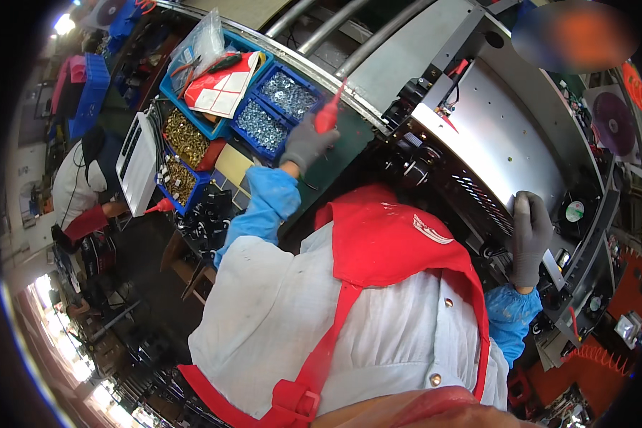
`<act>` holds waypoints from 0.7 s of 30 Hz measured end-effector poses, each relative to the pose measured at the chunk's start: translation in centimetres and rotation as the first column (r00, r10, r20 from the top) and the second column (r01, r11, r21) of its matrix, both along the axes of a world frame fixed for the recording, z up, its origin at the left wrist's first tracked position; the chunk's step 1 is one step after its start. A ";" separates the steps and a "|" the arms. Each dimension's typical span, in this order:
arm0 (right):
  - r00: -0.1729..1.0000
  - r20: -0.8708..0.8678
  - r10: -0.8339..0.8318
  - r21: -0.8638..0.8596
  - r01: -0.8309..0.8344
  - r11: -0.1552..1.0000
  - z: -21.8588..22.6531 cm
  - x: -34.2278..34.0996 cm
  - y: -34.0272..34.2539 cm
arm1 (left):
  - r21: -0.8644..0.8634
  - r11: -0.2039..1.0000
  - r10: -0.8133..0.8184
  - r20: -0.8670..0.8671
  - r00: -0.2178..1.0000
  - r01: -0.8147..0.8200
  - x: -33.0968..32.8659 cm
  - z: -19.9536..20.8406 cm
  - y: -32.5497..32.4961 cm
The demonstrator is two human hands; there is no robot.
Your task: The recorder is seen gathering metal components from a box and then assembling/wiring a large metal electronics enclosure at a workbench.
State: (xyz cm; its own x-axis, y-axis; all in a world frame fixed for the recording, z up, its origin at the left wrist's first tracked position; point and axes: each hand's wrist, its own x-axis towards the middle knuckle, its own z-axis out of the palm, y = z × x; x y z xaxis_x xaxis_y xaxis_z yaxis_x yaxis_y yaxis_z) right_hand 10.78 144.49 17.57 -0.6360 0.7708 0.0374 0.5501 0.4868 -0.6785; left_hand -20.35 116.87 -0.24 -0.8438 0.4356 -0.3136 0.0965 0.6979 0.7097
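Observation:
My left hand (305,148), in a grey glove, is closed around a red squeeze bottle (326,118) with a thin pointed tip. It is just right of the blue bins (252,127) of silvery screws, and the bottle's tip points up and away. My right hand (532,239), also gloved, rests with its fingers stretched out at the near right edge of a shiny metal panel (510,135). This panel is part of a large metal housing with slots along its near side. A round black fan (576,211) is mounted to the right of that hand.
Further left are bins of brass-coloured fasteners (185,139), a white panel (137,164) and a blue tray (167,87) with a red-and-white sheet and tools. Metal rollers (378,39) lie at the back. Another person (82,178) sits at the far left.

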 end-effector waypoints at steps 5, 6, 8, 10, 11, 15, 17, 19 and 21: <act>0.998 -0.065 -0.004 0.055 0.007 0.998 -0.4 -0.3 0.0 | -0.405 0.914 -0.095 -0.284 0.954 -0.030 1.5 -5.1 -0.1; 0.999 -0.053 -0.007 0.062 0.010 0.998 -0.5 -0.5 0.0 | -0.393 0.919 -0.121 -0.281 0.952 0.000 1.2 -5.9 -0.3; 0.999 -0.042 -0.029 0.043 0.031 0.999 -0.6 -0.6 -0.2 | -0.502 0.865 -0.245 -0.435 0.866 -0.007 0.7 -6.6 -0.8; 0.998 -0.038 -0.043 0.055 0.045 0.997 -0.3 -0.6 -0.2 | -0.548 0.835 -0.296 -0.384 0.875 0.042 0.2 -6.1 -0.4; 0.999 -0.034 -0.033 0.065 0.035 0.997 -0.3 -0.6 -0.1 | -0.594 0.801 -0.324 -0.332 0.886 0.071 0.1 -5.2 0.1; 0.998 -0.059 -0.013 0.122 0.020 0.992 -0.6 -0.4 0.4 | -0.282 0.950 -0.294 -0.660 0.692 0.134 -2.1 -0.9 2.1; 0.998 -0.069 -0.013 0.197 0.027 0.980 -1.0 -0.9 0.4 | 0.402 0.914 0.044 -0.224 0.974 0.051 -2.7 4.1 5.0; 0.997 -0.079 -0.020 0.274 0.041 0.961 -1.4 -1.2 0.5 | 0.587 0.809 0.044 -0.105 0.994 0.026 -2.1 10.7 9.1; 1.000 0.017 0.003 0.457 -0.011 0.889 -2.0 -1.2 0.7 | 0.570 0.745 -0.239 -0.256 0.937 0.346 -1.2 16.2 12.8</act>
